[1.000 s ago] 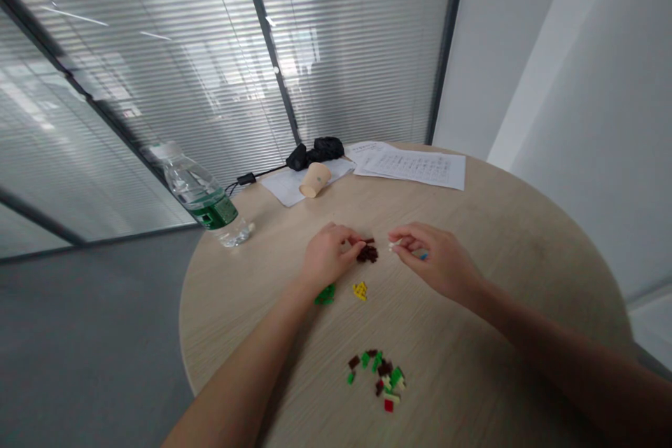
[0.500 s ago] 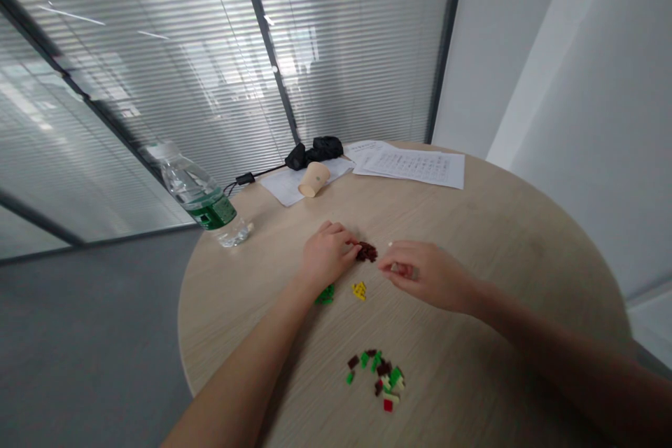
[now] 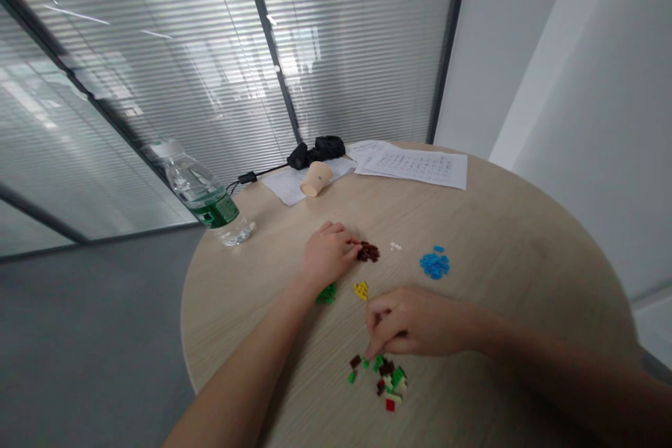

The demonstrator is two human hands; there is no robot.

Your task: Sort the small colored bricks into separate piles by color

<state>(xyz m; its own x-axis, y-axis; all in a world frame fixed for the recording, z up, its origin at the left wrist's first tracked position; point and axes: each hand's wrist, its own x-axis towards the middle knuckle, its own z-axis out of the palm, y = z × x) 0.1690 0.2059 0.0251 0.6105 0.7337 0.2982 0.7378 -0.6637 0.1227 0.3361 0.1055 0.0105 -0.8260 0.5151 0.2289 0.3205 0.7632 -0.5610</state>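
Observation:
My left hand rests on the table with bent fingers slightly apart, their tips against a pile of dark brown toy bricks. Under its wrist edge lies a green brick pile. Closer to the middle are a few yellow bricks. My right hand reaches down over a mixed group of bricks in green, brown, red and cream. Its fingers are curled and drawn together at the group's far edge, beside a small green brick. Whatever lies between those fingertips is hidden.
Blue bricks and small white pieces lie beyond my right hand. A water bottle stands at the left table edge. Toward the back are a tipped paper cup, a black bundle with a cord, and printed sheets.
My right hand has moved from beside the brown pile toward me, down to the mixed bricks, uncovering the blue bricks and white pieces. My left hand has stayed at the brown pile.

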